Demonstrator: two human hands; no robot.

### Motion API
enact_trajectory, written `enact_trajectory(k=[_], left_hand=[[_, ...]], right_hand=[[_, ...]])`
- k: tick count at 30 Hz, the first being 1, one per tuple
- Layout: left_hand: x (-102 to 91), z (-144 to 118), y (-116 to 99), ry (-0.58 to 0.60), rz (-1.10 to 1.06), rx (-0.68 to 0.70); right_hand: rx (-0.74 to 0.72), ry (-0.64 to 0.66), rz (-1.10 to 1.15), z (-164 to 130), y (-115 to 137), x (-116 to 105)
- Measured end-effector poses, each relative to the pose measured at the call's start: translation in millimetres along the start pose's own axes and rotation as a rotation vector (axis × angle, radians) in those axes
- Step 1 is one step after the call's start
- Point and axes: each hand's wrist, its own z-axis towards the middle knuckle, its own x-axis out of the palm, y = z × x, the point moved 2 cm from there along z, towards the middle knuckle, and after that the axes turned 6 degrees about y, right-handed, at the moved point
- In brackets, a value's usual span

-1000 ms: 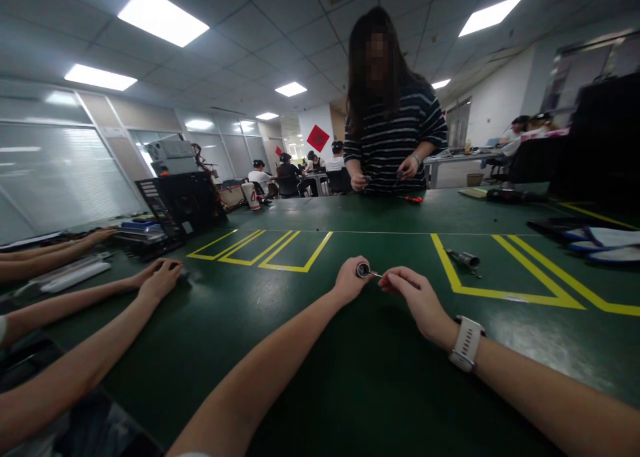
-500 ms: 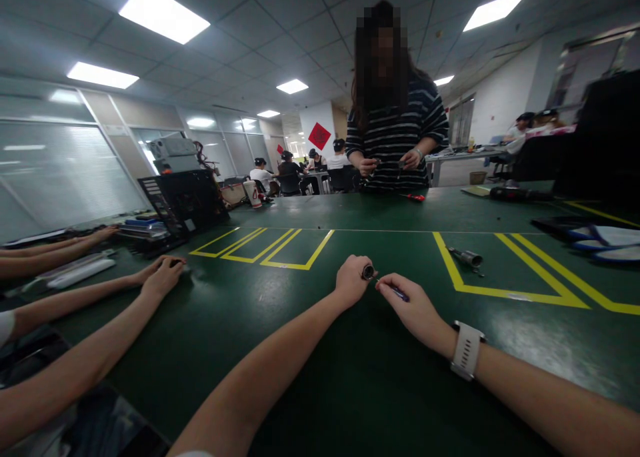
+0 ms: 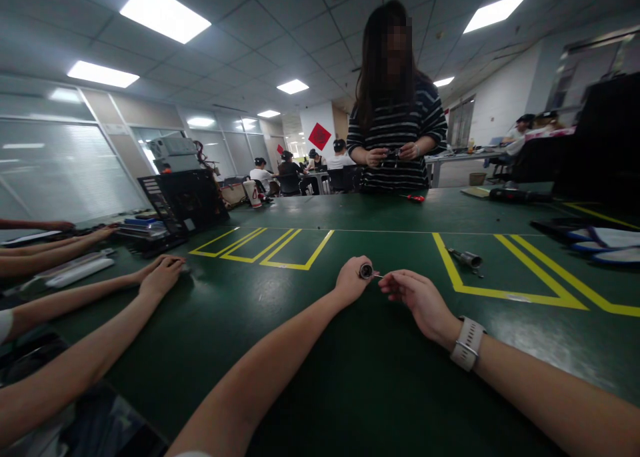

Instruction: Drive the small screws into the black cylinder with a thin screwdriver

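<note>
The person at the near edge of the green table (image 3: 320, 377) is pinching a small round metal part (image 3: 366, 271) in the fingertips of the left hand (image 3: 351, 281), closed around it just above the tabletop, about midway along the near side. The right hand (image 3: 417, 297), wearing a white watch (image 3: 467, 344) on the wrist, is gripping a thin tool (image 3: 379, 275) with curled fingers and is touching its tip to the part. A grey metal cylinder (image 3: 467, 259) is lying inside the yellow-taped box toward the right edge. Across the far edge a person in a striped top (image 3: 397, 133) is standing, holding something small in both hands. Along the left edge, other people's forearms (image 3: 90, 290) are resting on the table beside a black computer case (image 3: 183, 207).
</note>
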Motion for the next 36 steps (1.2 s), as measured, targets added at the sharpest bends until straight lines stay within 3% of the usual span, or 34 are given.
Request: enact_trajectory(k=[5, 10, 17, 31, 36], left_hand=[[-0.3, 0.3, -0.5, 0.003, -0.007, -0.026], [-3.1, -0.9, -4.5, 0.007, 0.136, -0.112], [-2.2, -0.8, -4.9, 0.046, 0.167, -0.075], [-0.1, -0.1, 3.0, 0.03, 0.008, 0.028], [0.9, 0.9, 3.4, 0.015, 0.054, -0.031]], right_hand=[[0.02, -0.023, 0.039, -1.0, -0.2, 2.7], [-0.046, -0.029, -0.104, -3.2, -2.4, 5.4], [-0.069, -0.077, -0.26, -5.8, 0.3, 8.0], [0.059, -0.059, 0.075, 0.9, -5.4, -1.1], [-0.051, -0.08, -0.184, -3.5, -5.0, 4.9]])
